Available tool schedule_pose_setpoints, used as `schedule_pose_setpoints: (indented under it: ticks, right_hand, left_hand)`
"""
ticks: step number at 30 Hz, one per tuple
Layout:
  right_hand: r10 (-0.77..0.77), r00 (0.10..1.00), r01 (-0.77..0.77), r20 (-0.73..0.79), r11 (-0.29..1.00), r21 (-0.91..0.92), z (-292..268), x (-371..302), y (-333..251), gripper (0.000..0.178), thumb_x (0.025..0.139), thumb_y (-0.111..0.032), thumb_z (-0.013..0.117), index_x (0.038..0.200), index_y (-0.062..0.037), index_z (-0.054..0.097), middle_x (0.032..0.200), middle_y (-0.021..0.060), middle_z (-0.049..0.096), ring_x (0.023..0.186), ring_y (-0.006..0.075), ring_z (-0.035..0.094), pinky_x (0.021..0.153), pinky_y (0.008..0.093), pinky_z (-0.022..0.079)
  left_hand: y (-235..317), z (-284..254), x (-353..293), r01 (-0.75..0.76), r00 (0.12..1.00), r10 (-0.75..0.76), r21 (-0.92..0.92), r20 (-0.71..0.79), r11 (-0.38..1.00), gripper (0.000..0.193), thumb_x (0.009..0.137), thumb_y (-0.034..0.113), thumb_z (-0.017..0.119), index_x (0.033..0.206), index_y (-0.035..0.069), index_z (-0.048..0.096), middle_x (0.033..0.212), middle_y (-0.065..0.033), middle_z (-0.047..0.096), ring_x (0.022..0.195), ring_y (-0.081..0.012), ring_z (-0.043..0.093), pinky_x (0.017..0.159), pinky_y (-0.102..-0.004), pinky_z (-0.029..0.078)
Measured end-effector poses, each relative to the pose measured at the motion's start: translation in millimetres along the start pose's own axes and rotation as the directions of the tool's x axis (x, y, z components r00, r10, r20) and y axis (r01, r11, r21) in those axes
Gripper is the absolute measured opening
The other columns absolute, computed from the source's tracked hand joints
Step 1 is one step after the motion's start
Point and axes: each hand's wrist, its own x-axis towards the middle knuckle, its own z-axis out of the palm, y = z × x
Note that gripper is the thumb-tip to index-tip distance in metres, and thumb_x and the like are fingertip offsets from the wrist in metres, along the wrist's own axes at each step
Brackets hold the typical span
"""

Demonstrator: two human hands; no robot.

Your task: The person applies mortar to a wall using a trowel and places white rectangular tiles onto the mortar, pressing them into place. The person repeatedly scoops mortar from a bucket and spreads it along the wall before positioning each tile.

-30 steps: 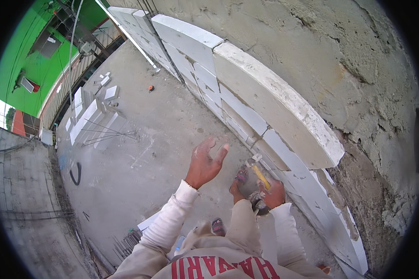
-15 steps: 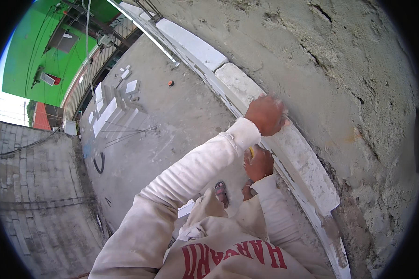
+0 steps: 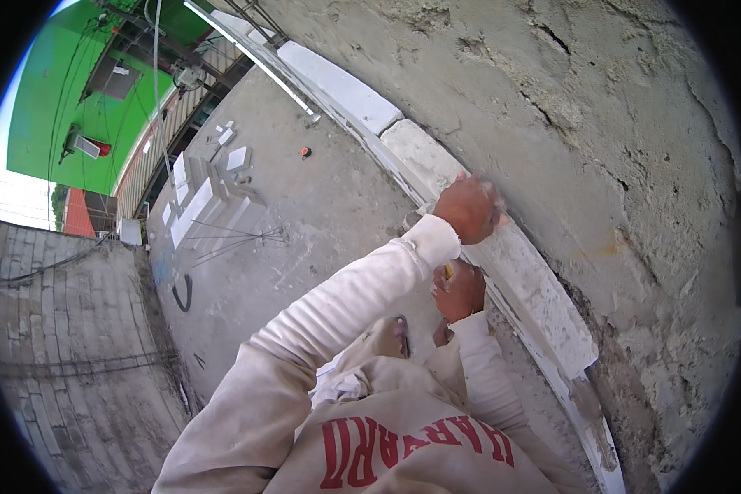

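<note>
Resting on the top face of a white block (image 3: 543,288), the left hand (image 3: 468,207) sits knuckles-up with fingers curled; whether it grips the block's edge or only presses down, I cannot tell. The right hand (image 3: 459,290) is just below it at 6 o'clock, closed around a yellow-handled tool (image 3: 448,272), of which only a sliver of handle shows; the working end is hidden.

The block is the topmost of a low course set against a rough grey rendered wall (image 3: 617,148). Its long axis runs from 11 o'clock to 5 o'clock across the view, parallel to the wall foot. More white blocks (image 3: 346,86) continue the course toward 11 o'clock.

Relation of note: the left hand is on the block's near end; the right hand lies beside the block's outer face, touching or almost so. The left hand is nearer. Most of the block's length extends away toward 5 o'clock.

Concrete floor (image 3: 305,214) lies to 9 o'clock, with a stack of spare blocks (image 3: 202,202) well apart.
</note>
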Motion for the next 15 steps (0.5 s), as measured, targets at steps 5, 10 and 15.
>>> schedule_pose_setpoints:
  ticks: [5,10,15]
  right_hand:
    - [-0.011,0.997,0.012,0.074,1.000,-0.023,-7.3,4.4,0.5,0.023,0.094,-0.027,0.066,0.094,-0.0044,0.068,0.091,0.0221,0.072,0.091,0.0469,0.067,0.082,0.0578,0.051]
    - [-0.028,1.000,0.027,-0.007,0.995,-0.097,31.9,10.6,9.0,0.022,0.088,-0.025,0.069,0.099,-0.0053,0.070,0.094,0.0201,0.073,0.095,0.0436,0.068,0.086,0.0557,0.053]
    - [-0.120,0.979,0.117,-0.163,0.993,-0.031,55.2,30.3,17.7,0.028,0.084,-0.026,0.073,0.104,-0.0066,0.070,0.101,0.0173,0.073,0.104,0.0409,0.066,0.090,0.0533,0.053]
  left_hand:
    - [7.3,-8.5,1.0,0.044,0.996,-0.045,0.020,0.074,0.999,0.036,0.095,0.037,0.072,0.121,0.012,0.076,0.128,-0.0156,0.070,0.138,-0.0425,0.051,0.111,-0.0504,0.046]
    - [14.4,-20.7,-1.3,0.010,0.996,-0.011,0.017,0.091,1.000,0.036,0.096,0.038,0.071,0.122,0.012,0.076,0.131,-0.0167,0.068,0.135,-0.0435,0.053,0.111,-0.0508,0.046]
    - [18.3,-23.3,3.0,0.044,0.992,-0.048,0.035,0.120,0.998,0.038,0.096,0.038,0.070,0.124,0.012,0.075,0.133,-0.0162,0.068,0.134,-0.0430,0.054,0.112,-0.0502,0.045]
